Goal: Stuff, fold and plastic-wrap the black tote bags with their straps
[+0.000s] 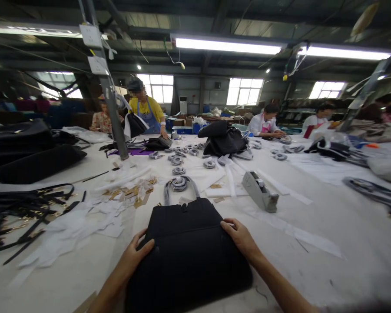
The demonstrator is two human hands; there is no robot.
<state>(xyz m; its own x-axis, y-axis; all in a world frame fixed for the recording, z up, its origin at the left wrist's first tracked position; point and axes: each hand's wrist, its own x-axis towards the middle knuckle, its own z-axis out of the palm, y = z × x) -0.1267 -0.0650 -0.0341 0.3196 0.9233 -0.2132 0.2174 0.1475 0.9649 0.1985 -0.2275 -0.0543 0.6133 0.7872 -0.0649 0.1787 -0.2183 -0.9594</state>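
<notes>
A black handbag (189, 256) lies flat on the white table in front of me, its top edge pointing away. My left hand (134, 253) grips its left edge, thumb on top and fingers along the side. On the opposite edge, my right hand (240, 237) holds it the same way, with the fingertips partly hidden. A wrapped handle (195, 188) arches from the bag's far edge. Just inside that arch sits a coiled, wrapped strap (178, 184).
A grey tape dispenser (260, 191) stands right of the bag. Black straps with gold clasps (29, 213) and white paper sheets (74, 228) lie left. Coiled straps and a black bag pile (226, 138) are farther back. A metal post (112, 100) rises at left. Several co-workers (146, 108) are across the table.
</notes>
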